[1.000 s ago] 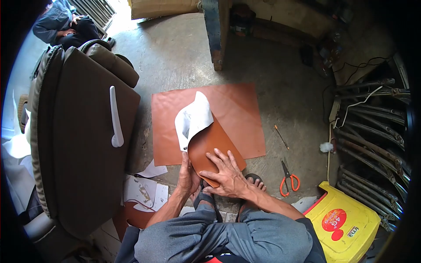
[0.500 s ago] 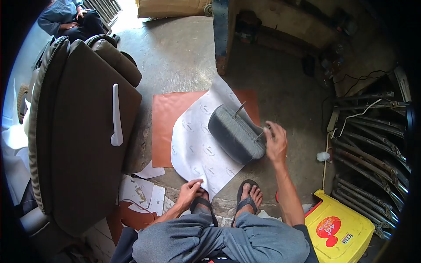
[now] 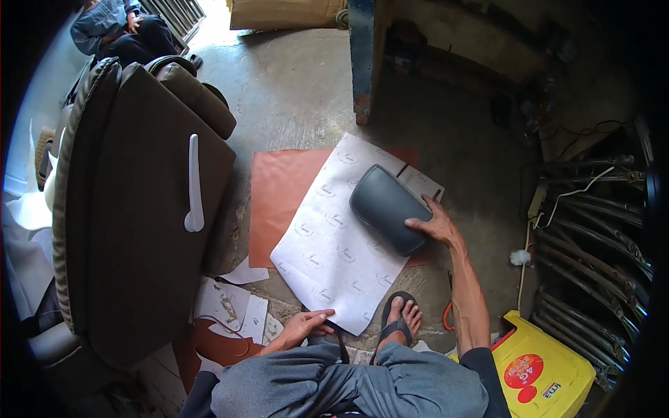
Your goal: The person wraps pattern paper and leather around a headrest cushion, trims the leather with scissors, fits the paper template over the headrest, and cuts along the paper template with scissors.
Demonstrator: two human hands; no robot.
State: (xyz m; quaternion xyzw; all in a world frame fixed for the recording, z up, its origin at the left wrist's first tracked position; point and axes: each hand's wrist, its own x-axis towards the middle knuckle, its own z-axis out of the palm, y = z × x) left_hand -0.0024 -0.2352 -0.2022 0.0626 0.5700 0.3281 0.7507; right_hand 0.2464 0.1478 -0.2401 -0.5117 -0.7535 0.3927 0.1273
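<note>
Right hand [image 3: 437,226], right of frame centre: half open, thumb laid on top of the dark pad [image 3: 387,209], fingers round its right end, pad in its grasp. Pad sits centre frame, slanting from upper left to lower right, smooth face up, over the white sheet [image 3: 320,244]; cannot tell if its full weight rests there. Sheet carries a repeated grey print, lies askew on the brown sheet [image 3: 279,188], lower corner reaching between the feet.

Left hand [image 3: 306,326], lower centre: loosely curled, index finger out along the sheet's lower edge; cannot tell if the edge is pinched.

Orange scissors handle [image 3: 447,317] right of the right foot, partly behind the forearm. Yellow stool [image 3: 547,362] lower right, metal tubes [image 3: 585,237] above it. Dark chair [image 3: 146,209] fills the left, pale lever [image 3: 194,188] on its side. Seated person [image 3: 118,31] upper left.
</note>
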